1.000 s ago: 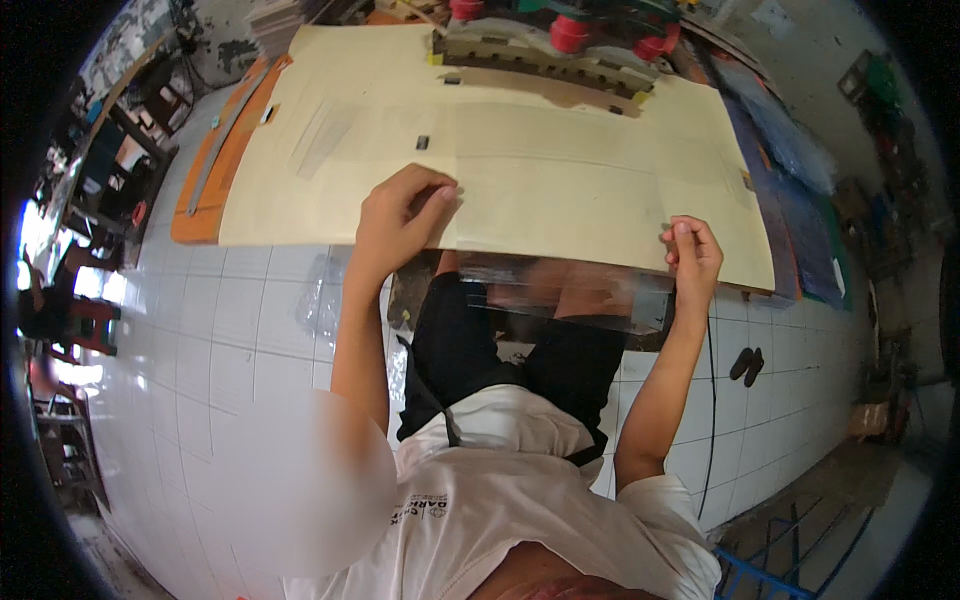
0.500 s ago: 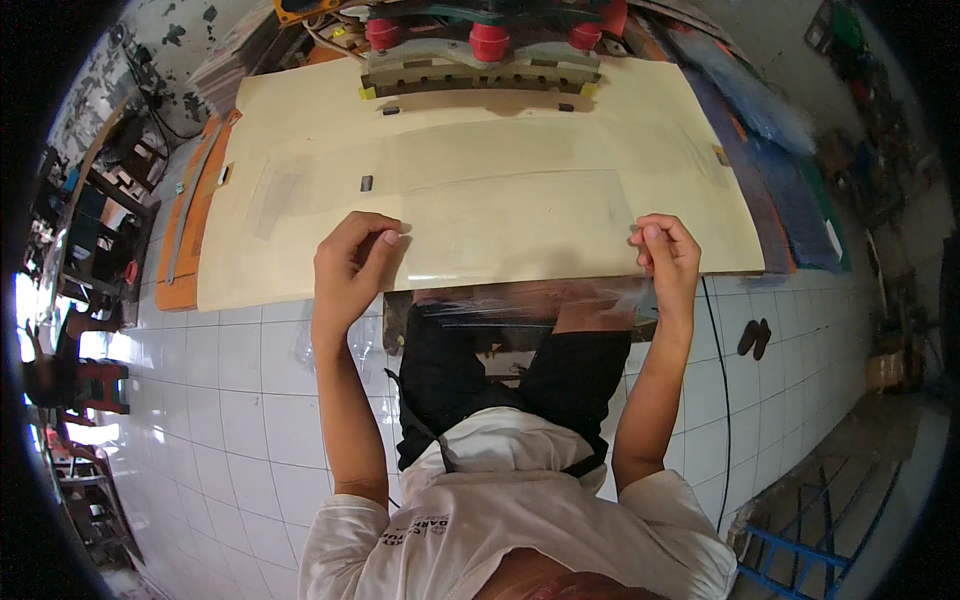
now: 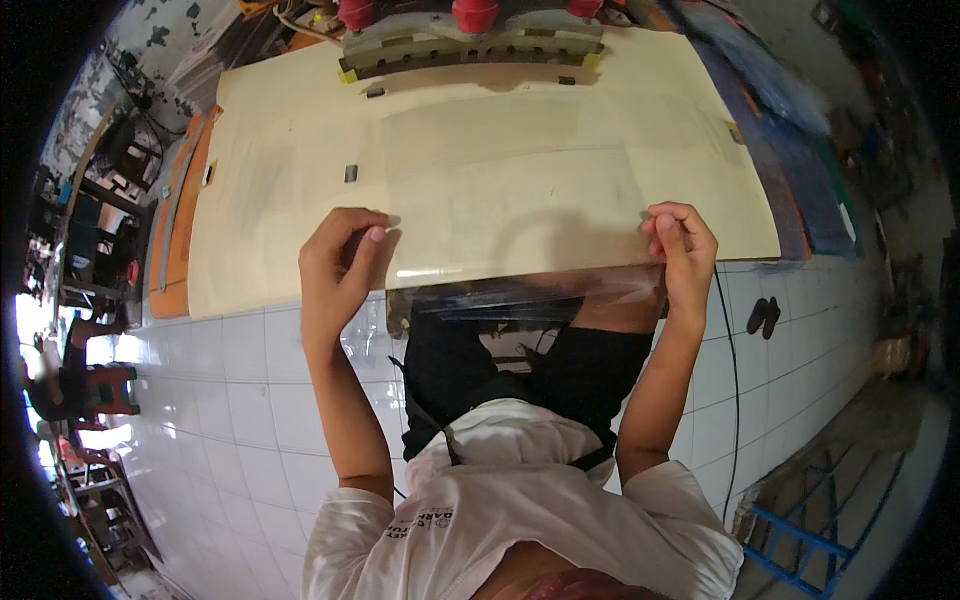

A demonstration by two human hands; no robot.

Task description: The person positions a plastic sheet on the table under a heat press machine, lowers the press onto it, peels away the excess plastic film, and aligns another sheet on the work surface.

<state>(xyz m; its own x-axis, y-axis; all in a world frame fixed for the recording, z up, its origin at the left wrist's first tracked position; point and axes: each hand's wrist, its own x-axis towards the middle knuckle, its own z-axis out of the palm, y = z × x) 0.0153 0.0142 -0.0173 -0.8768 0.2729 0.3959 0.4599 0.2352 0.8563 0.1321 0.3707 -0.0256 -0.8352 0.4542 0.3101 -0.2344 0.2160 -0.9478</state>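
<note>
Clear plastic film (image 3: 520, 293) spans the space between two hands here, its near part drooping over the edge of the table, the rest lying across the cream sheet (image 3: 280, 220) that covers the top. Left grip (image 3: 335, 255): thumb and forefinger nipped together, almost no gap, apparently on the film's left margin. Right grip (image 3: 688, 250): same story on the far side, fingers curled in, thumb pressing, though the see-through edge is hard to make out at the tips. Why so wide apart? Seemingly to pull the film flat and square, with no sag in the middle. Up front, the toothed bar (image 3: 470, 58) sits beneath red knobs (image 3: 475, 14), directly facing the person, lined up with the film. And look at the small dark tab (image 3: 351, 173), just beyond the left fingers: probably a positioning mark, as its placing beside the film suggests.
</note>
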